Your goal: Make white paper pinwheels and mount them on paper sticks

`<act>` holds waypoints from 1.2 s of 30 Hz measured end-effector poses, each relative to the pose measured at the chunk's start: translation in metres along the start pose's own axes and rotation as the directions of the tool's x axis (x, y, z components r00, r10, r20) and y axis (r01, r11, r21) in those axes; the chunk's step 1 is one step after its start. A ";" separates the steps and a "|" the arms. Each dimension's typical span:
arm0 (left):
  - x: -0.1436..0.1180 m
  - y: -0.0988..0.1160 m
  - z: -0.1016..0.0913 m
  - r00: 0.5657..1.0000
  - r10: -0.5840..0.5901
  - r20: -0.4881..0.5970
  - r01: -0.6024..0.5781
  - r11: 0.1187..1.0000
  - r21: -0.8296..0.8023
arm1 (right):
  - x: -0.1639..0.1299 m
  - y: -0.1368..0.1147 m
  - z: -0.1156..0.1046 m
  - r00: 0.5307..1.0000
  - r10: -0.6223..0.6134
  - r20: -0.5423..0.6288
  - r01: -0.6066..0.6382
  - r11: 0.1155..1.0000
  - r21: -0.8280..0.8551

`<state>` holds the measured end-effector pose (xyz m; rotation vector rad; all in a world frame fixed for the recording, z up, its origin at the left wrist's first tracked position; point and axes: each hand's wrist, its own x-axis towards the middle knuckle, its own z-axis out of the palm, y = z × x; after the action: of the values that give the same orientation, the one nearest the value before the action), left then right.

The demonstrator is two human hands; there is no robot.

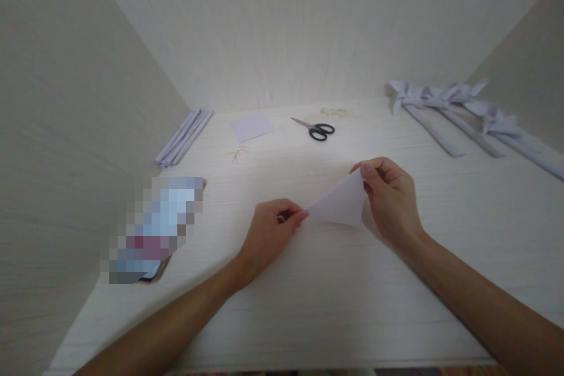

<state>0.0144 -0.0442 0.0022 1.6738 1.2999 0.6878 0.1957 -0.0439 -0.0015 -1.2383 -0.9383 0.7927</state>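
Observation:
A white sheet of paper folded into a triangle is held just above the pale wooden table, between both hands. My left hand pinches its left corner between thumb and fingers. My right hand grips the top right corner, with fingers curled over the edge. The lower edge of the triangle lies close to the table; I cannot tell whether it touches.
Black-handled scissors and a small square paper sheet lie at the back. Rolled paper sticks rest by the left wall. Several folded paper flowers on stems lie at the right. A blurred flat object sits at the left.

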 end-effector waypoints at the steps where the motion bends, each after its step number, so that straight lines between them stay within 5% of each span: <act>1: -0.001 0.001 0.000 1.000 0.009 -0.002 -0.009 1.000 0.018 | 0.000 0.001 0.000 1.000 0.016 0.003 -0.016 1.000 -0.001; 14: -0.004 0.008 -0.006 0.968 0.246 0.058 -0.252 0.942 0.220 | 0.004 -0.017 0.004 0.949 0.302 0.089 -0.313 0.933 0.175; 33: 0.003 0.009 -0.023 0.890 0.395 0.228 -0.437 0.881 0.182 | 0.007 -0.026 -0.001 0.860 0.432 0.270 -0.491 0.846 0.209; 36: 0.005 0.009 -0.022 0.893 0.383 0.235 -0.426 0.887 0.175 | 0.007 -0.027 0.002 0.893 0.374 0.251 -0.423 0.889 0.179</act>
<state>0.0014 -0.0336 0.0194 2.1758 0.9170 0.6124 0.1967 -0.0418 0.0259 -1.1727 -0.7368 1.3470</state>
